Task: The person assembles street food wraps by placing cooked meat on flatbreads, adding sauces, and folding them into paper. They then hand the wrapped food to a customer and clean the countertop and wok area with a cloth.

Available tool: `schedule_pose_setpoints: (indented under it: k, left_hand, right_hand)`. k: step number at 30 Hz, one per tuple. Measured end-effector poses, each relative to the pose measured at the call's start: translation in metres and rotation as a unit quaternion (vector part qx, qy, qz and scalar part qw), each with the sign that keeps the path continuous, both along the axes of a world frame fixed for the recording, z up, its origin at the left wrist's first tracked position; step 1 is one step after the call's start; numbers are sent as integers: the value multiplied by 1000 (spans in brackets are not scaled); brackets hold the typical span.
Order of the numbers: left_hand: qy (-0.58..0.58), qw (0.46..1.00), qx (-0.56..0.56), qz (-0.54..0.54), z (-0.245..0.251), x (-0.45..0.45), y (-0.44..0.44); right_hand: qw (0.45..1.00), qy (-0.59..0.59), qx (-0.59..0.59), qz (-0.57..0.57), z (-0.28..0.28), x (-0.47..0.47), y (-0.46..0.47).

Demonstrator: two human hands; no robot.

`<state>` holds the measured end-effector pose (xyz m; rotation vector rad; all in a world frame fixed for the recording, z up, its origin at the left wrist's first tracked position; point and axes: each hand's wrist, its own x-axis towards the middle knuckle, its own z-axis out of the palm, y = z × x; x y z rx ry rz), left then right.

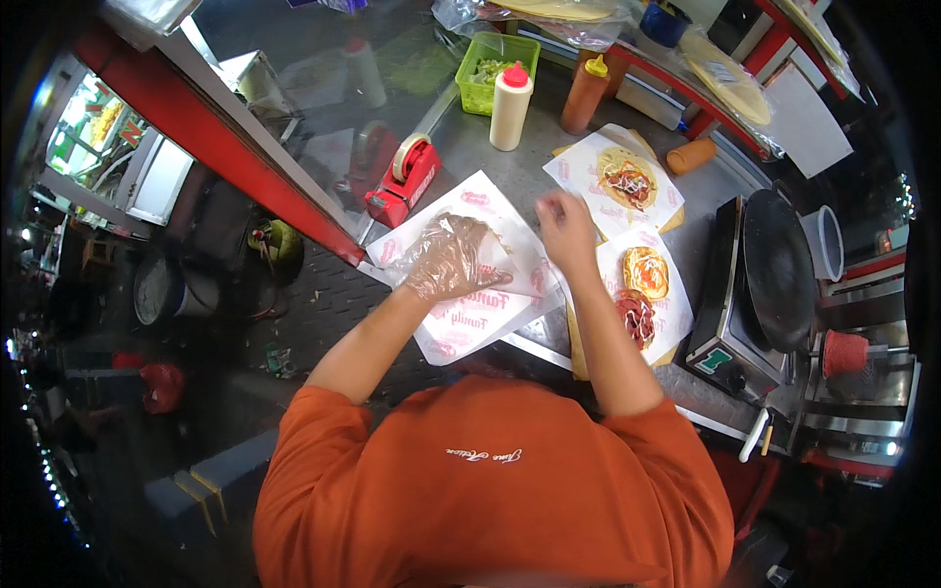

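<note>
My left hand (456, 253), in a clear plastic glove, lies on a folded sheet of printed wrapping paper (529, 253) and holds it down. A little food shows at the fold; most of it is hidden. More printed paper (470, 323) lies beneath. My bare right hand (566, 224) is raised just right of that paper, fingers curled and slightly blurred; whether they pinch anything is unclear. Beyond it, an open flatbread (625, 178) with sauce-streaked filling lies on paper. Nearer me, a topped bread slice (647, 273) and a sauced, reddish filled piece (635, 317) share another sheet, partly behind my right forearm.
A red tape dispenser (404, 180) stands left of the papers. Behind are a white squeeze bottle (511, 110), an orange-brown squeeze bottle (585, 95) and a green basket of lettuce (500, 70). A black round pan (779, 268) sits on a stove at right, near a white-handled utensil (753, 435).
</note>
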<state>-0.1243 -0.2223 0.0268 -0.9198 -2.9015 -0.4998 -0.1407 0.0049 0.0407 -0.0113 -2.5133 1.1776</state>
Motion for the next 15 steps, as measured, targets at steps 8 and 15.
schedule_pose_setpoints:
  k: [8,15]
  left_hand:
    - [25,997,40,53,-22,5,10]
    - [127,986,105,10,-31,5,1]
  right_hand:
    - [973,-107,170,-111,-22,114,-12]
    - [973,-27,147,-177,-31,89,-50]
